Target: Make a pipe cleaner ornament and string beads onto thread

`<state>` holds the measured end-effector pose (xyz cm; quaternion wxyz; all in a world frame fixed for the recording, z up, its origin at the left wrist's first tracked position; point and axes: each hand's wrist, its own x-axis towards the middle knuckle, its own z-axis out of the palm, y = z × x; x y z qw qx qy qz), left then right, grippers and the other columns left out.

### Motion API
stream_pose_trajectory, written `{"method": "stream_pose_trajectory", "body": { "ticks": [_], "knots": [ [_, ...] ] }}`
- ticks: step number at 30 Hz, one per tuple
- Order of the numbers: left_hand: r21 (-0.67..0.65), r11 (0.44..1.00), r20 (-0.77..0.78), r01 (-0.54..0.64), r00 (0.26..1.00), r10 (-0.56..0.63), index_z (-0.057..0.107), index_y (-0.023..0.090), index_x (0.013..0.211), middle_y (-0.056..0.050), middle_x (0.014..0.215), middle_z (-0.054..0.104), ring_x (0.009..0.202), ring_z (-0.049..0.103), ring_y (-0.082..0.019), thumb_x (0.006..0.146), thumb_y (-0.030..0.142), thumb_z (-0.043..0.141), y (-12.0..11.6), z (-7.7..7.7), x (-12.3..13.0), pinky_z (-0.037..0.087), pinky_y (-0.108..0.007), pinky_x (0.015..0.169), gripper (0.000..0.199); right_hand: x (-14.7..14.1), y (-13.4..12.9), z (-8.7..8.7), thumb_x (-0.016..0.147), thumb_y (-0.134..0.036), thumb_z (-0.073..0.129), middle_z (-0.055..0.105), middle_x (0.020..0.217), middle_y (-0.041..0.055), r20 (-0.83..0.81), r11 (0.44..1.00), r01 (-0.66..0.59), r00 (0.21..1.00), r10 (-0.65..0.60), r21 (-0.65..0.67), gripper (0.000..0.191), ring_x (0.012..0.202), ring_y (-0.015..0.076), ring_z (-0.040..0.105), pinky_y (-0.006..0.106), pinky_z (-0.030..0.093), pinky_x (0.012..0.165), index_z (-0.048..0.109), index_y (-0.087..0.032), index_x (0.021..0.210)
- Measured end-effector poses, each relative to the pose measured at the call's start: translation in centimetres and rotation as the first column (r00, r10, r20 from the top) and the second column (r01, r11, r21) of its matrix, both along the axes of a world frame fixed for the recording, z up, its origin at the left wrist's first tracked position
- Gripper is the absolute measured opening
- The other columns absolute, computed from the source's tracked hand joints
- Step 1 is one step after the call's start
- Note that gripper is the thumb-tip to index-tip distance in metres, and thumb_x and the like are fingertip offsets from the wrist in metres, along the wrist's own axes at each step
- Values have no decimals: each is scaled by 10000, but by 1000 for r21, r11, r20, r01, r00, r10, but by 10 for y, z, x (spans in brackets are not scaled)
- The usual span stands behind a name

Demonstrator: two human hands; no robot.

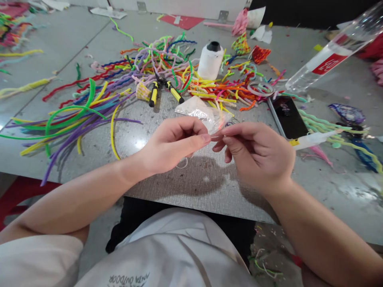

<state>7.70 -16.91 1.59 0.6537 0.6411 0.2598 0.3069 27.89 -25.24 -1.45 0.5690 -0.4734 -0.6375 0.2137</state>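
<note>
My left hand [178,139] is closed in a pinch, thumb pressed on the bent fingers. Facing it, my right hand [254,153] pinches too, thumb against forefinger. Between the fingertips runs a thin pale thread [217,137], held just above the table; its ends are hidden by my fingers. A fine white loop [182,162] hangs below my left hand. Just behind the hands lies a small clear plastic bag [206,115]. Farther back stands a white thread spool [211,61] with a black top, and black-and-yellow pliers [164,87] lie beside it.
Many fuzzy craft stems [86,115] in mixed colours spread across the back and left of the table [179,187]. On the right are a phone [289,117], a tilted clear bottle [329,56] and a white tube with a yellow tip [314,140].
</note>
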Motion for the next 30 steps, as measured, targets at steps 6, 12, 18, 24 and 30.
{"method": "stream_pose_trajectory", "body": {
  "ticks": [6, 12, 18, 24, 30],
  "knots": [
    [2, 1000, 31, 20, 999, -21, 659, 190, 756, 37, 597, 522, 514, 419, -79, 835, 223, 803, 0, 1, 0, 302, -230, 458, 168, 0, 1, -2, 1074, -296, 710, 844, 953, 11, -21, 1000, -3, 1000, 3, 2, 102, 711, 176, 783, 286, 587, 475, 793, -327, 1123],
    [-13, 1000, 30, 14, 999, -13, 663, 190, 753, 33, 599, 525, 515, 430, -78, 836, 229, 806, -1, 2, 0, 306, -227, 455, 170, -2, 0, 0, 1069, -272, 717, 850, 951, 6, -14, 998, 21, 1000, -20, 63, 120, 700, 173, 783, 286, 575, 477, 797, -334, 1135],
    [-2, 1000, 42, 19, 999, -19, 665, 191, 762, 34, 605, 524, 511, 435, -77, 851, 238, 813, -2, 0, 0, 309, -227, 448, 179, -2, -1, -1, 1072, -307, 716, 846, 925, 10, 1, 999, 16, 1000, -16, 46, 99, 680, 180, 771, 301, 569, 464, 792, -328, 1131],
    [6, 1000, 42, 26, 999, -26, 673, 196, 764, 30, 607, 527, 513, 436, -81, 866, 262, 821, -2, 0, -1, 301, -233, 446, 192, -1, -1, -2, 1072, -290, 713, 850, 917, 1, 7, 999, -11, 1000, 11, 44, 123, 657, 171, 758, 319, 615, 530, 792, -335, 1156],
    [24, 999, 40, 30, 999, -31, 677, 199, 770, 30, 609, 529, 511, 434, -82, 873, 279, 832, -2, -1, -1, 308, -239, 445, 203, -1, -1, 1, 1071, -234, 701, 853, 912, -14, 53, 997, -13, 999, 9, 81, 164, 621, 155, 747, 323, 650, 599, 793, -340, 1157]
  ]
}}
